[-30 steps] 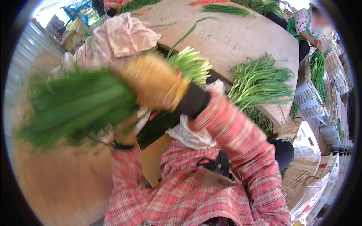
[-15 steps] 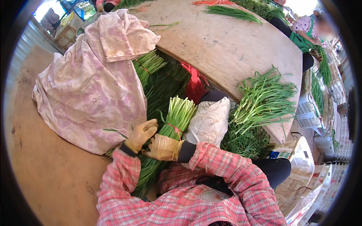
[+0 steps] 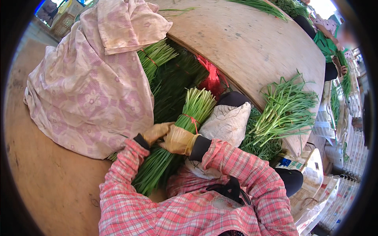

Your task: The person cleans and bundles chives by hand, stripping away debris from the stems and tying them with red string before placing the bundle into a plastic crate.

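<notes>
A thick bundle of garlic chives (image 3: 197, 103) rests slantwise over my lap, pale cut ends up and green leaves trailing down toward me. A red tie (image 3: 193, 120) goes round its upper part. My right hand (image 3: 178, 140), in a yellowed glove, is wrapped over the bundle just below the tie. Against the bundle's left side, my gloved left hand (image 3: 156, 133) curls in with its fingertips partly hidden by the stalks and the right hand. Another tied bundle (image 3: 155, 59) lies beyond, beside the flowered cloth (image 3: 92, 98).
Loose chives (image 3: 281, 108) lie on the wooden board (image 3: 244, 43) at right. A red plastic bag (image 3: 210, 78) hangs by the board's edge. A pale cloth (image 3: 226, 124) covers my knee. White baskets (image 3: 311, 169) stand at right; a co-worker in a green apron (image 3: 325, 43) holds chives at far right.
The view has shifted slightly. My left hand has moved in closer to the bundle and the right hand, its fingers now against the stalks. My right hand keeps its grip.
</notes>
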`<state>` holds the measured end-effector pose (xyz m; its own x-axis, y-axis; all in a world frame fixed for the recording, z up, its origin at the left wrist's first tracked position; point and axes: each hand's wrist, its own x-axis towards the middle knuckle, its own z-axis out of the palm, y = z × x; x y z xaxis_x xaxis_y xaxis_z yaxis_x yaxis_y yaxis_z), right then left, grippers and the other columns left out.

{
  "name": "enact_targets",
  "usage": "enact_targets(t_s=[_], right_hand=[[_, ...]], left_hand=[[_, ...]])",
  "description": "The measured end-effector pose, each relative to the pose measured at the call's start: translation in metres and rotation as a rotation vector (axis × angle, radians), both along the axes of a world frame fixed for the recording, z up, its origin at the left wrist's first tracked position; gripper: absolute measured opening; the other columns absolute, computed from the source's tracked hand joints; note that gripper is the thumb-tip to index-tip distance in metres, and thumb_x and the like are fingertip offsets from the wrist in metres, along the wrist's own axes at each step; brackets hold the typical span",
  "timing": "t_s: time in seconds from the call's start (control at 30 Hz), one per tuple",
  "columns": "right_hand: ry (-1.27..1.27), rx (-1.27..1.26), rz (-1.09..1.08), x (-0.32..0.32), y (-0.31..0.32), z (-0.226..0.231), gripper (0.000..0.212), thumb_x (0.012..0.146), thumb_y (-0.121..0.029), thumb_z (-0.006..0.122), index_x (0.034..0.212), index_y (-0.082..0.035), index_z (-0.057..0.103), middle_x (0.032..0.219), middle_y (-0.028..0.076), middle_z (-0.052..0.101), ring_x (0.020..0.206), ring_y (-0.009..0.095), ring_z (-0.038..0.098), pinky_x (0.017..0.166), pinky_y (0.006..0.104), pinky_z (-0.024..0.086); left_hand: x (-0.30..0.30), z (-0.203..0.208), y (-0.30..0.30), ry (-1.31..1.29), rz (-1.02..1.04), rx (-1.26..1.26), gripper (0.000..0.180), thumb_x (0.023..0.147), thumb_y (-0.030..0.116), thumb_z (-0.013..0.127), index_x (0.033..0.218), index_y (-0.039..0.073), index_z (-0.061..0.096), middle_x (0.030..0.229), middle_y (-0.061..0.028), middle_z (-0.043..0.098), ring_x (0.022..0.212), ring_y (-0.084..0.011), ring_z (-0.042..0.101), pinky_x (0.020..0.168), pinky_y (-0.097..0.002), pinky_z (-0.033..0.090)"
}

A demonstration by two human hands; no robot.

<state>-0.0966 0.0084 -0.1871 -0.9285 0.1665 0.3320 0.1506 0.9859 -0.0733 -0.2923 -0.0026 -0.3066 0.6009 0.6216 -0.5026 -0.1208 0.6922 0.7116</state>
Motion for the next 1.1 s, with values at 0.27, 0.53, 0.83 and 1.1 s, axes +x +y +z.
enact_targets(t_s=[0.27,0.53,0.83,1.1], right_hand=[[-0.132,-0.081,0.129,-0.017,0.018,-0.011,0.009,0.072,-0.023,0.057,0.079,-0.018,0.058,0.071,-0.003,0.055,0.07,0.018,0.055,0.068,0.0325,0.041],[-0.031,-0.075,-0.134,0.003,0.1,0.004,0.024,0.075,-0.022,0.053,0.097,-0.014,0.058,0.09,0.006,0.058,0.091,0.024,0.056,0.084,0.0359,0.043],[-0.078,-0.151,-0.639,0.056,0.097,0.01,0.031,0.079,-0.013,0.051,0.106,-0.002,0.061,0.118,0.018,0.055,0.11,0.032,0.052,0.092,0.0427,0.041],[-0.132,-0.158,-0.661,0.066,0.095,-0.002,0.017,0.072,-0.017,0.055,0.079,-0.004,0.062,0.089,0.014,0.058,0.083,0.027,0.059,0.068,0.04,0.045]], left_hand=[[0.028,0.111,-0.058,0.281,0.07,0.078,0.072,0.061,0.011,0.074,0.126,0.001,0.046,0.112,-0.0052,0.058,0.105,-0.0169,0.053,0.094,-0.0301,0.04],[0.039,0.116,0.036,0.731,0.196,0.493,0.06,0.058,0.02,0.074,0.112,-0.001,0.057,0.102,-0.0133,0.064,0.098,-0.0208,0.06,0.086,-0.0311,0.046],[0.002,0.031,0.195,0.859,0.465,0.592,0.064,0.058,0.01,0.072,0.119,-0.001,0.055,0.098,-0.0153,0.066,0.087,-0.0246,0.063,0.083,-0.0319,0.049],[-0.036,-0.027,0.201,1.233,0.382,0.673,0.057,0.071,0.006,0.067,0.122,-0.008,0.047,0.107,-0.0257,0.06,0.098,-0.0383,0.059,0.087,-0.0376,0.047]])
